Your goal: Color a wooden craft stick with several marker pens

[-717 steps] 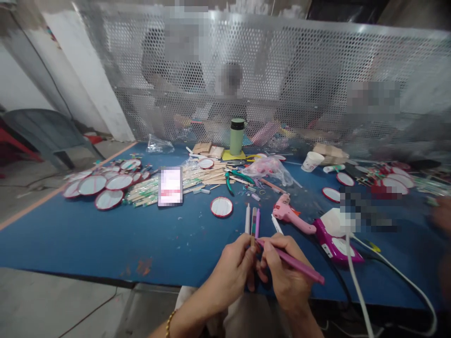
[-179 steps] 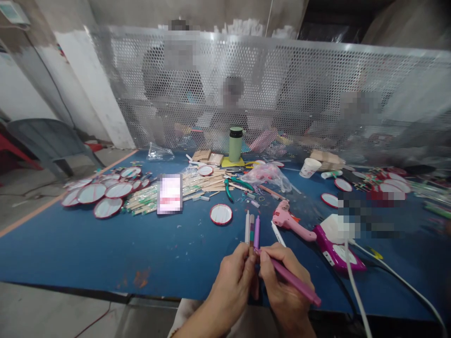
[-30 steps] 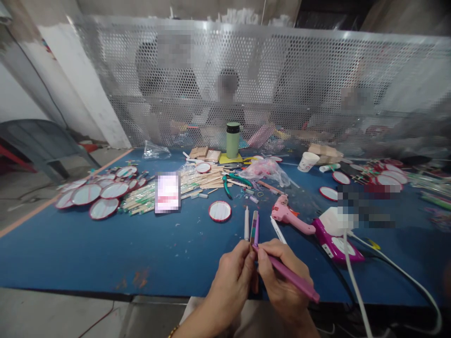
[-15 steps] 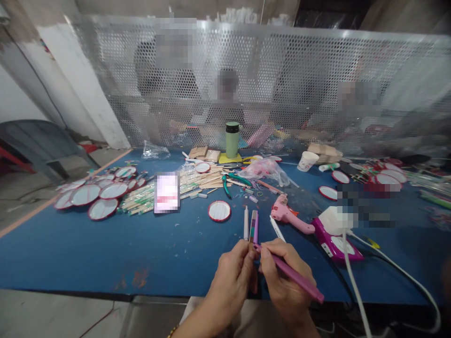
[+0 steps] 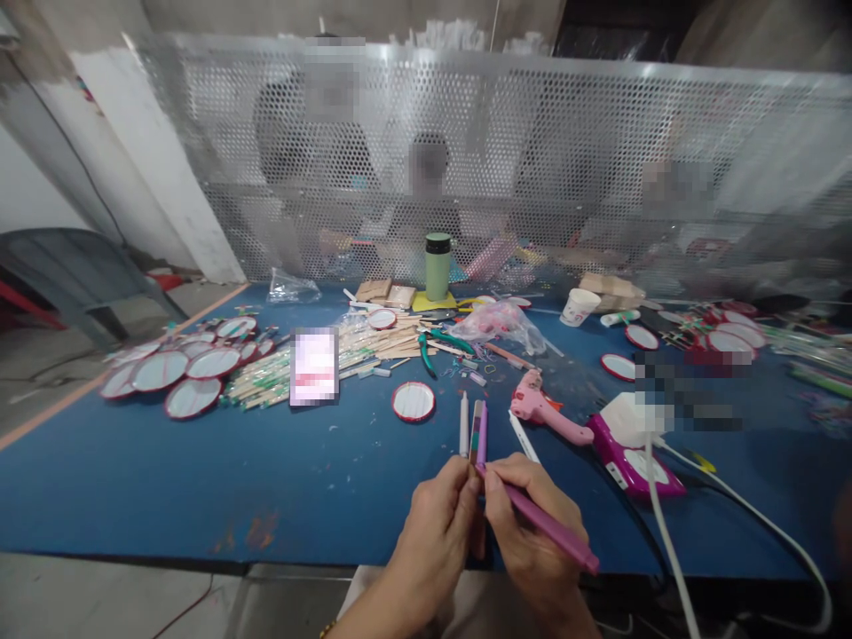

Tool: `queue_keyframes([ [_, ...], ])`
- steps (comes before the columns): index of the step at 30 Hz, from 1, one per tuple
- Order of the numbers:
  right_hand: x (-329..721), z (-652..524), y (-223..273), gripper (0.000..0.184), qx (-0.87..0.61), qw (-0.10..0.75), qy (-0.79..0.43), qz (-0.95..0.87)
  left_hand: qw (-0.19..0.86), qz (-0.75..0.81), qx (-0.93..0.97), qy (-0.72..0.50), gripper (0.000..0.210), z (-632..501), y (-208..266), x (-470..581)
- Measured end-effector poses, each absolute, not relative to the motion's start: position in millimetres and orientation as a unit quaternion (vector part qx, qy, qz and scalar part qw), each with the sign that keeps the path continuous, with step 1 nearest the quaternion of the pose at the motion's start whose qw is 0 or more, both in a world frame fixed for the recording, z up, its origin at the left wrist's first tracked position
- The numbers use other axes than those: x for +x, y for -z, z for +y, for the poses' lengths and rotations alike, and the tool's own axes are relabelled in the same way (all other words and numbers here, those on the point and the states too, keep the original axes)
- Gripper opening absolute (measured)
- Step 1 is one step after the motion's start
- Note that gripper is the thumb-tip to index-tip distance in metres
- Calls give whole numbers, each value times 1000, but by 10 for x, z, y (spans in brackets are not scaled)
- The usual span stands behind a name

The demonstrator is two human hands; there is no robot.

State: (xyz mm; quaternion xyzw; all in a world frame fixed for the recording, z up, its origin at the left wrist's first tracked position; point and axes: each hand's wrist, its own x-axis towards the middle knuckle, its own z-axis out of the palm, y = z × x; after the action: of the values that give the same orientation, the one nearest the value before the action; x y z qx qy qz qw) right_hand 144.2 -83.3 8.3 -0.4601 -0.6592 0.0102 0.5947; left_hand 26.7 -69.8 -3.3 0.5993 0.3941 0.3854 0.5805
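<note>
My left hand (image 5: 436,506) is closed on a flat wooden stick (image 5: 477,424) with coloured bands along its upper part. The stick's lower end shows between my hands. My right hand (image 5: 536,519) grips a pink marker pen (image 5: 556,528), its tip meeting the stick near my left fingertips. Exact contact is hidden by the fingers. Just beyond lie a pale grey pen (image 5: 464,422) and a purple pen (image 5: 483,428), close beside the stick. A white pen (image 5: 523,435) lies right of these, past my right hand.
A pink glue gun (image 5: 549,413) and a magenta power strip (image 5: 632,461) with cables lie to the right. Ahead are a round white disc (image 5: 414,402), green-handled pliers (image 5: 427,353), wooden sticks (image 5: 399,337), a phone (image 5: 314,366) and a green tumbler (image 5: 437,271). Red-rimmed discs (image 5: 160,370) pile up left.
My right hand and the pink marker have shifted slightly left, closer to my left hand. The marker's tip now sits nearer the stick. My left hand stays almost where it was.
</note>
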Motion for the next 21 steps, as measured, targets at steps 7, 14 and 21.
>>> queue_keyframes([
  [7, 1436, -830, -99, 12, -458, 600, -12, -656, 575, 393, 604, -387, 40, -709, 38, 256],
  [14, 1448, -830, -77, 12, -459, 593, -8, -661, 588, 393, 594, -384, 41, -701, -6, 275],
  [21, 1447, -840, -85, 14, -473, 601, 1, -645, 597, 389, 587, -385, 41, -716, -27, 273],
])
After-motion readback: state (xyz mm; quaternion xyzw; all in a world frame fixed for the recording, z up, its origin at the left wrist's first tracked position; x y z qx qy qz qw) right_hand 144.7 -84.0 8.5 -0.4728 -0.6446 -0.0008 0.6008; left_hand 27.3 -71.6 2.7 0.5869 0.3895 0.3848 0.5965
